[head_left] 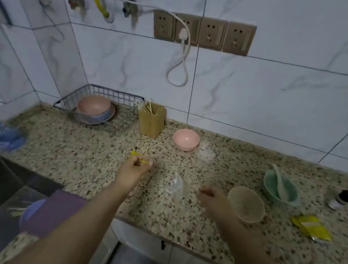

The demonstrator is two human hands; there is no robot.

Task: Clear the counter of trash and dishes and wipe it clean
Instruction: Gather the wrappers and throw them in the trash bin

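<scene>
The left hand (134, 169) pinches a small yellow scrap (137, 154), likely trash; the right hand (211, 199), fingers loosely curled and empty, hovers over the speckled stone surface (88, 153) at nine o'clock of the tan round bowl (245, 207).

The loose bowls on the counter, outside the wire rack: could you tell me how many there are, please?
3: pink bowl near the wall, green bowl holding a spoon, beige bowl beside the right hand.

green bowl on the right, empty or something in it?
Not empty: the green bowl holds a pale spoon, handle leaning over the far rim. Cannot tell whether there is food or liquid inside.
</scene>
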